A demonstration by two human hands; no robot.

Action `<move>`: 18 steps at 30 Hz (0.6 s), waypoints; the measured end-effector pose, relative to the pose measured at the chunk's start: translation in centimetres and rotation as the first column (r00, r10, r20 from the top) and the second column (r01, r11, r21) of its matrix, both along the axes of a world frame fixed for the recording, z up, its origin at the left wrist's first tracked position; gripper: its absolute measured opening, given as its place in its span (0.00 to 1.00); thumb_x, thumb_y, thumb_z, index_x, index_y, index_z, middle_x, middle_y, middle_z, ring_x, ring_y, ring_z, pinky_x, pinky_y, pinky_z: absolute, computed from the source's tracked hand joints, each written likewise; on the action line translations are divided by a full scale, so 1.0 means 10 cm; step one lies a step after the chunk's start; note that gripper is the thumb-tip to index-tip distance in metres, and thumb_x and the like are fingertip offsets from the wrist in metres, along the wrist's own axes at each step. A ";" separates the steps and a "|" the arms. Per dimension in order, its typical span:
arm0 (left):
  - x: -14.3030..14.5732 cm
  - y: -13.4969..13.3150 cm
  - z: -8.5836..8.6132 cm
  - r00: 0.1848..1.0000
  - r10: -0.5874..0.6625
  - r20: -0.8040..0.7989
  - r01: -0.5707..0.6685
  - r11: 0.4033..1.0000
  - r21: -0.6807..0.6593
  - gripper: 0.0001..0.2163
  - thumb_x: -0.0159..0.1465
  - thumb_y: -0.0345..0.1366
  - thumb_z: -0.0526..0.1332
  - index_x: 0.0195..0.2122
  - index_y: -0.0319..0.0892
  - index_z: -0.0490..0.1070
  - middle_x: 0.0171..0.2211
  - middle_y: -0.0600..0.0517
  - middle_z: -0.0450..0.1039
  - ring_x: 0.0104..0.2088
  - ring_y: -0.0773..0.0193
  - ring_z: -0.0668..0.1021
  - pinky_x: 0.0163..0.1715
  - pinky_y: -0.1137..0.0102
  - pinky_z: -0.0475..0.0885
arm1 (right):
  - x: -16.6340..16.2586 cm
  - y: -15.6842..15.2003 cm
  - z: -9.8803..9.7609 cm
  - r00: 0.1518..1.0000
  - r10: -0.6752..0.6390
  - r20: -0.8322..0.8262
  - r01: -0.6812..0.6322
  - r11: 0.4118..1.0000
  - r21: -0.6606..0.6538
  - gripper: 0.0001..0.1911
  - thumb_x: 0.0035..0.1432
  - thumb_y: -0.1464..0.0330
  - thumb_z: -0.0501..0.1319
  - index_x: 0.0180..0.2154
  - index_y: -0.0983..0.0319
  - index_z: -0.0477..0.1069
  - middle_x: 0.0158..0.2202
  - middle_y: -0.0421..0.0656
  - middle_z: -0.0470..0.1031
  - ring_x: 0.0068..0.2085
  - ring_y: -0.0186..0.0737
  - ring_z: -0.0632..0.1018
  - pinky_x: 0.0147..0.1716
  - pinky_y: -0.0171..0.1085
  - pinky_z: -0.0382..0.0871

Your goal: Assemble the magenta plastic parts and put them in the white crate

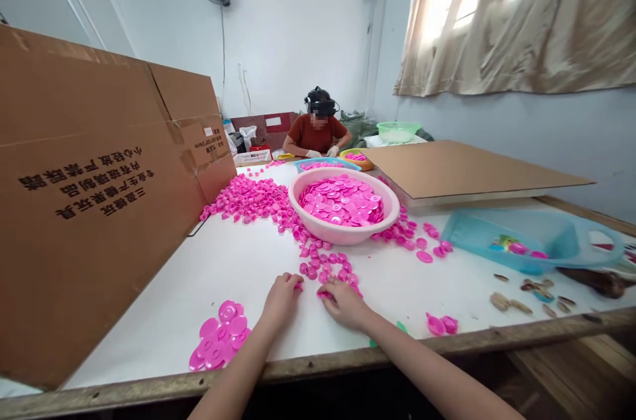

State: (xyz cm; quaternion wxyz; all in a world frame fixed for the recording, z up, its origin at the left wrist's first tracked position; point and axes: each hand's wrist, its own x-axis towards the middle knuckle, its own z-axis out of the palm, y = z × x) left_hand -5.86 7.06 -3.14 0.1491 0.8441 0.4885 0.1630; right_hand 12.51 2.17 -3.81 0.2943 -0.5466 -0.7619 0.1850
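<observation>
My left hand (283, 299) is closed near the front middle of the white table, with a small pink plastic piece (299, 286) at its fingertips. Just to the right, my right hand (344, 303) curls its fingers around another pink plastic piece (325, 295). The fingers partly hide both pieces, so their exact shape cannot be made out. Beyond the hands lie loose small pink cup-like pieces (312, 267), reaching back to a pale pink basin (342, 234) full of flat pink discs. A small pile of pink discs (221, 335) lies left of my left forearm.
A large cardboard box (99, 161) walls off the left side. On the right are a cardboard sheet (472, 168), a blue translucent basket (477, 241), peanut shells (501, 302) and two pink pieces (441, 324). Across the table a person (318, 132) works beside another blue tray (328, 163).
</observation>
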 end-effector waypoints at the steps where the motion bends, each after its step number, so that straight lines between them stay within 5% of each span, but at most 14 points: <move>1: -0.01 -0.05 0.01 0.997 -0.060 0.052 0.061 0.998 -0.015 0.12 0.59 0.31 0.49 0.42 0.45 0.65 0.39 0.50 0.66 0.42 0.63 0.68 0.41 0.70 0.61 | 0.02 0.03 -0.01 0.998 -0.051 -0.049 0.050 0.999 -0.007 0.11 0.55 0.72 0.49 0.31 0.65 0.69 0.29 0.44 0.69 0.33 0.37 0.69 0.34 0.35 0.61; 4: 0.02 -0.13 0.03 0.973 -0.115 0.201 0.139 0.984 -0.110 0.14 0.56 0.32 0.53 0.44 0.44 0.61 0.37 0.51 0.67 0.35 0.66 0.70 0.36 0.71 0.63 | 0.02 0.14 -0.03 0.942 -0.154 -0.298 0.137 0.987 -0.079 0.09 0.55 0.70 0.50 0.32 0.65 0.67 0.25 0.42 0.68 0.27 0.34 0.69 0.28 0.33 0.62; 8: 0.06 -0.13 0.03 0.944 -0.098 0.316 0.166 0.966 -0.198 0.23 0.53 0.33 0.57 0.50 0.46 0.54 0.35 0.54 0.69 0.27 0.70 0.69 0.30 0.73 0.64 | -0.06 0.22 -0.04 0.820 -0.215 -0.531 0.040 0.946 -0.321 0.10 0.51 0.67 0.55 0.37 0.64 0.65 0.21 0.38 0.66 0.18 0.30 0.67 0.17 0.30 0.61; 18: 0.06 -0.12 0.05 0.903 -0.099 0.418 0.195 0.961 -0.194 0.24 0.53 0.35 0.57 0.50 0.45 0.53 0.29 0.55 0.69 0.24 0.70 0.70 0.24 0.75 0.62 | -0.28 0.35 0.01 0.924 -0.188 -0.334 0.016 0.890 -0.456 0.03 0.50 0.70 0.56 0.27 0.65 0.65 0.18 0.38 0.68 0.17 0.29 0.68 0.15 0.27 0.58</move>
